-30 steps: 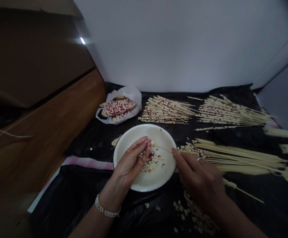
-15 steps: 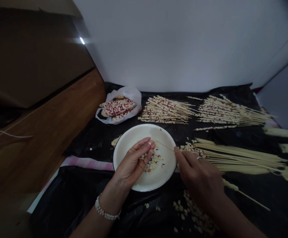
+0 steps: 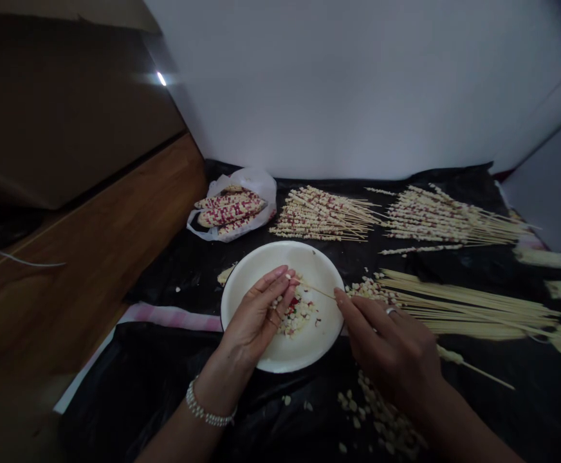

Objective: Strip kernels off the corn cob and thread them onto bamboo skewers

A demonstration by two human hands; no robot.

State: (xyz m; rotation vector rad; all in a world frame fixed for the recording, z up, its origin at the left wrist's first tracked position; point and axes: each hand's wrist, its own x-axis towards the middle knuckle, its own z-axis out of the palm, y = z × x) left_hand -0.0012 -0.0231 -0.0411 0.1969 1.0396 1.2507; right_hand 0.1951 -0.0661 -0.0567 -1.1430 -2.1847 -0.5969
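Over the white bowl (image 3: 251, 262), my left hand (image 3: 256, 315) pinches a pale corn kernel (image 3: 289, 276) between thumb and fingertips. A thin wooden skewer (image 3: 316, 291) reaches from my right hand (image 3: 386, 328) to that kernel, its tip at the left fingertips. My right fingers are closed round the skewer at the bowl's right rim. Loose corn kernels (image 3: 300, 319), pale with some dark red ones, lie in the bowl under my left hand; part of them is hidden by it.
Behind the bowl are a plastic bag of speckled corn cobs (image 3: 232, 209) and two piles of kernel-threaded skewers (image 3: 323, 212). Bare skewers (image 3: 473, 305) lie to the right beside a kernel heap (image 3: 370, 289). Black plastic sheeting (image 3: 165, 366) covers the surface; more kernels lie in front.
My right hand has shifted slightly left, and the skewer now meets the kernel at my left fingertips. My left hand has barely moved.
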